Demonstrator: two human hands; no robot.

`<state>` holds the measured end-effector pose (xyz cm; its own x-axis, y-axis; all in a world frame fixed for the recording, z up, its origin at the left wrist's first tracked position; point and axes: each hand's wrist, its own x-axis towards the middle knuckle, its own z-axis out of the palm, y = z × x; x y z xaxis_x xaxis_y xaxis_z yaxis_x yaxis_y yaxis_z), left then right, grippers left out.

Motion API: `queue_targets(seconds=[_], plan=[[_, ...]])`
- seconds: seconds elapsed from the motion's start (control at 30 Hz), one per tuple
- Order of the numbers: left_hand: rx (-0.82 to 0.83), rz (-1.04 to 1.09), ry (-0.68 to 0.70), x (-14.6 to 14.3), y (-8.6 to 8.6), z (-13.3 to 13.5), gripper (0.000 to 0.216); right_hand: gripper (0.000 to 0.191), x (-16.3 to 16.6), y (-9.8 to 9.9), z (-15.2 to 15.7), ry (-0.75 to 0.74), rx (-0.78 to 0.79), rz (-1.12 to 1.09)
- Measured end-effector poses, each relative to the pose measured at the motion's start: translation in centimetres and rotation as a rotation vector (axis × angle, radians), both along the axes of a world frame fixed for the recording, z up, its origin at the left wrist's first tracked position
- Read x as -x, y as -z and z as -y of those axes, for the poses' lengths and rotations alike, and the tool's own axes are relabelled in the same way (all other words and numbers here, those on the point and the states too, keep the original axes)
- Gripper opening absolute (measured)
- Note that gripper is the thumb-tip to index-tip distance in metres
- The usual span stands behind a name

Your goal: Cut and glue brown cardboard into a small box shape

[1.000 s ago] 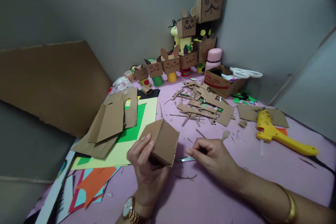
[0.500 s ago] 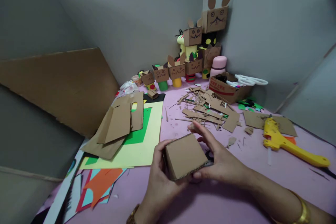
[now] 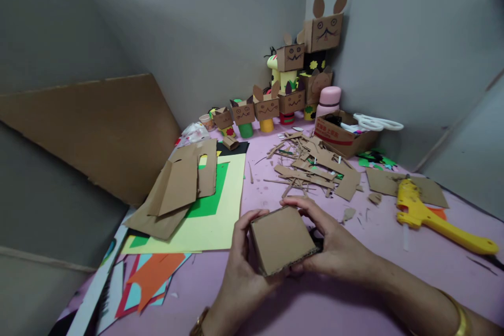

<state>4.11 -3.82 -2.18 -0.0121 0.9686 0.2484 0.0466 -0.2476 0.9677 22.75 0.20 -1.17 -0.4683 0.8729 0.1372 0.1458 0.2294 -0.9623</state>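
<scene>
A small brown cardboard box (image 3: pixel 280 239) is held just above the pink table (image 3: pixel 346 299), near its front. My left hand (image 3: pixel 244 268) grips the box's left side and underside, fingers curled round the edge. From the right, my right hand (image 3: pixel 334 244) wraps its fingers over the box's top and far side. Both hands are closed on the box. Something dark (image 3: pixel 315 235) lies on the table just behind the box, mostly hidden.
A heap of cardboard scraps (image 3: pixel 315 165) lies behind the hands. A yellow glue gun (image 3: pixel 429 215) is at the right. Folded cardboard pieces (image 3: pixel 181 186) rest on coloured paper sheets (image 3: pixel 205 215) at the left. Cardboard animal figures (image 3: pixel 291 79), a pink bottle and an open carton with scissors (image 3: pixel 344 128) stand at the back corner.
One second ago only my left hand held the box while the right rested on the table. The right hand has since closed on the box, which now sits lower between both hands.
</scene>
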Motion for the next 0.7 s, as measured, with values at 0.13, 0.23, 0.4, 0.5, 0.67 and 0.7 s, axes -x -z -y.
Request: queue_targets(seconds=[0.13,0.23,0.4,0.5,0.67,0.7], plan=[[-0.021,-0.053,0.056,0.31,-0.05,-0.12,0.074,0.088,-0.02,-0.34,0.04,0.002,-0.043,0.009],[-0.054,-0.074,0.05,0.36,-0.15,-0.21,0.076,0.088,-0.03,-0.33,0.04,-0.002,-0.065,0.014],[-0.056,-0.071,0.039,0.28,-0.08,-0.25,0.073,0.088,-0.06,-0.25,0.0,0.003,-0.157,0.036],[-0.098,-0.097,0.043,0.49,0.27,-0.3,0.074,0.089,-0.17,-0.2,0.07,0.005,-0.201,0.047],[-0.137,-0.117,0.072,0.75,0.56,-0.5,0.073,0.089,-0.24,-0.1,0.13,-0.002,-0.258,0.053],[-0.149,-0.116,0.073,0.76,0.58,-0.53,0.072,0.089,-0.22,-0.09,0.13,-0.002,-0.267,0.053]])
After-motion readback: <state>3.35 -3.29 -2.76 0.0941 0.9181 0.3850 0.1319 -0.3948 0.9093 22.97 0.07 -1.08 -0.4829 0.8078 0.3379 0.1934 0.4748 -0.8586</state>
